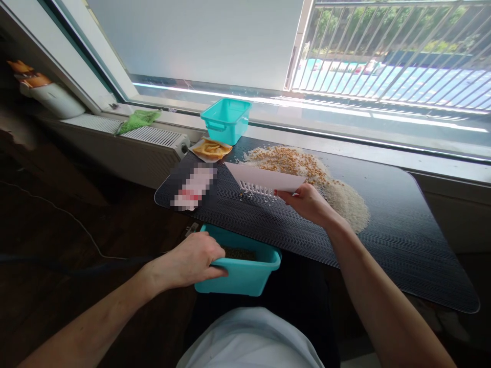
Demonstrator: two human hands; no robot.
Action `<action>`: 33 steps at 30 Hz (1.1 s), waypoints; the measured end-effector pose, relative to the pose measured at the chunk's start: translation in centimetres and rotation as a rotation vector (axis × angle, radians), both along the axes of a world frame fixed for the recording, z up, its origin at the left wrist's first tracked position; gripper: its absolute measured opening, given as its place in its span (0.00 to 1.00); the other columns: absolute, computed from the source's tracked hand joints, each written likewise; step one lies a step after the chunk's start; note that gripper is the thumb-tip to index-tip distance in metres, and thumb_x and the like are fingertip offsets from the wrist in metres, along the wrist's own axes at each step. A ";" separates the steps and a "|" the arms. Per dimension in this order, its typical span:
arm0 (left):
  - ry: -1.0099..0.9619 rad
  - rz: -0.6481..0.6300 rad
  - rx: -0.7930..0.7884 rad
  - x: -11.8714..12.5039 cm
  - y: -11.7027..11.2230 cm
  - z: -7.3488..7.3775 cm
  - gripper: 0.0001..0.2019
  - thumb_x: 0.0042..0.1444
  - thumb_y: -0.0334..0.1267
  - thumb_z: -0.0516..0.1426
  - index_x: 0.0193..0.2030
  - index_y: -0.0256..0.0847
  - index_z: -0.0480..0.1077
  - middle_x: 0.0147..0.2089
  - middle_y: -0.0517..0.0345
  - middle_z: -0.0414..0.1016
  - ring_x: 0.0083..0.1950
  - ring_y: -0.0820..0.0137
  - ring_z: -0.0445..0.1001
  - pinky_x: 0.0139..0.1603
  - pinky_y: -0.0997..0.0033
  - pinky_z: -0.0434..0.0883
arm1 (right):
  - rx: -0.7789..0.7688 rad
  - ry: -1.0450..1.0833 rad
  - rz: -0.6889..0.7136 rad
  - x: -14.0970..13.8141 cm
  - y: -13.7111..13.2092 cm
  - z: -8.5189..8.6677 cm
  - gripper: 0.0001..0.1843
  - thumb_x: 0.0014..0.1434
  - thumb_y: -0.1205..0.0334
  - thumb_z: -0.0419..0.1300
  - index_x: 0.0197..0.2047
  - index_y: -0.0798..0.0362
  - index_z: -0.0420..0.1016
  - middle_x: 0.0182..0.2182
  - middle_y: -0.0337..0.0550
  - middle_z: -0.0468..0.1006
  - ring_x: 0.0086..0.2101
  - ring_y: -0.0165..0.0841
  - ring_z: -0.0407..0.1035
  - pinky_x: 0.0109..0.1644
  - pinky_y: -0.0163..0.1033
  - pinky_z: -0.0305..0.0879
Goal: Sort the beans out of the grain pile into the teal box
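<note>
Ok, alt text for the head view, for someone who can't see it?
Right hand holds a slotted card by heaped pale grains and yellow kernels on a dark table; left hand grips a teal tub by the table's near edge.

I count two turquoise bins (224, 128) (238, 278); one each of slotted card (264, 177), grain heap (299, 166), yellow bundle (211, 149), pixelated item (195, 186), green cloth (140, 120).

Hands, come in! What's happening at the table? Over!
Left hand gripping rim of near turquoise bin. Right hand holding slotted card, in front of grain pile. Stray grains by the slots. Nothing seen blocking either hand. Over.
</note>
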State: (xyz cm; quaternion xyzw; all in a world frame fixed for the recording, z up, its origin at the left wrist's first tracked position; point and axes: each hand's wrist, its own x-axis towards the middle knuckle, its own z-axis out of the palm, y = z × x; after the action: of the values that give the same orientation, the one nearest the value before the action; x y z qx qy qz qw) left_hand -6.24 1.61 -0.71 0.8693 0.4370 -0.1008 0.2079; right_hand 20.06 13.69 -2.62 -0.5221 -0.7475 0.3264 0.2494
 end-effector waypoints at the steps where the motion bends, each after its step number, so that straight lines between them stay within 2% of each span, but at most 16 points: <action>1: -0.003 0.000 0.002 0.0 0.0 0.0 0.12 0.54 0.42 0.60 0.24 0.39 0.69 0.26 0.61 0.73 0.32 0.69 0.71 0.36 0.72 0.61 | -0.002 -0.011 0.003 -0.1 0.0 0.0 0.19 0.54 0.49 0.57 0.30 0.56 0.78 0.18 0.38 0.71 0.23 0.32 0.65 0.27 0.35 0.59; 9: -0.022 0.002 -0.011 0.0 0.0 0.1 0.12 0.54 0.41 0.61 0.23 0.39 0.69 0.25 0.62 0.73 0.31 0.70 0.71 0.38 0.72 0.62 | -0.010 0.001 0.053 -0.1 -0.9 0.5 0.19 0.53 0.48 0.56 0.30 0.56 0.77 0.19 0.38 0.72 0.24 0.33 0.66 0.26 0.34 0.60; 13: -0.023 0.002 -0.010 0.0 0.0 0.1 0.12 0.53 0.41 0.61 0.23 0.39 0.69 0.25 0.62 0.73 0.30 0.70 0.72 0.39 0.72 0.63 | -0.022 0.009 0.068 0.0 -0.7 -0.1 0.19 0.53 0.48 0.56 0.31 0.56 0.77 0.21 0.38 0.72 0.24 0.32 0.65 0.26 0.34 0.60; 18: -0.028 -0.001 -0.004 0.0 0.0 0.1 0.12 0.54 0.42 0.61 0.23 0.39 0.69 0.25 0.62 0.73 0.31 0.70 0.72 0.38 0.72 0.63 | -0.043 0.077 0.154 -0.5 -0.8 -0.7 0.19 0.55 0.48 0.55 0.32 0.57 0.75 0.21 0.36 0.70 0.24 0.30 0.62 0.26 0.32 0.58; 22: -0.033 -0.001 0.001 0.0 -0.1 0.2 0.12 0.54 0.41 0.61 0.23 0.39 0.69 0.25 0.63 0.72 0.30 0.70 0.71 0.38 0.73 0.62 | -0.039 0.069 0.142 -0.7 -1.2 -0.8 0.19 0.55 0.48 0.55 0.30 0.58 0.75 0.22 0.37 0.70 0.24 0.30 0.62 0.26 0.32 0.57; 27: -0.035 -0.003 0.003 0.0 0.0 0.2 0.12 0.54 0.42 0.61 0.23 0.39 0.69 0.25 0.62 0.73 0.31 0.69 0.72 0.38 0.72 0.62 | -0.094 0.092 0.168 0.1 -1.2 -0.9 0.19 0.55 0.49 0.56 0.36 0.57 0.76 0.24 0.38 0.72 0.26 0.30 0.63 0.27 0.33 0.59; 30: -0.039 -0.005 0.002 0.1 0.0 0.1 0.12 0.54 0.42 0.60 0.23 0.39 0.69 0.25 0.62 0.73 0.31 0.69 0.72 0.38 0.72 0.62 | -0.105 0.108 0.167 0.5 -1.5 -0.8 0.19 0.55 0.49 0.57 0.33 0.57 0.76 0.22 0.38 0.71 0.24 0.30 0.63 0.26 0.33 0.60; 33: -0.045 -0.006 -0.002 0.1 0.0 0.1 0.13 0.54 0.42 0.60 0.23 0.39 0.69 0.25 0.63 0.72 0.30 0.70 0.72 0.39 0.73 0.63 | -0.132 0.136 0.146 0.8 -2.4 -0.8 0.19 0.54 0.49 0.57 0.35 0.58 0.77 0.24 0.40 0.75 0.26 0.32 0.66 0.28 0.34 0.64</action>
State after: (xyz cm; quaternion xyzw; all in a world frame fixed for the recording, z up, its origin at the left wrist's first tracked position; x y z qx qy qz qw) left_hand -6.13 1.57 -0.63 0.8723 0.4297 -0.0824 0.2183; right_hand 20.82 11.24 -3.39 -0.4583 -0.7417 0.4267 0.2402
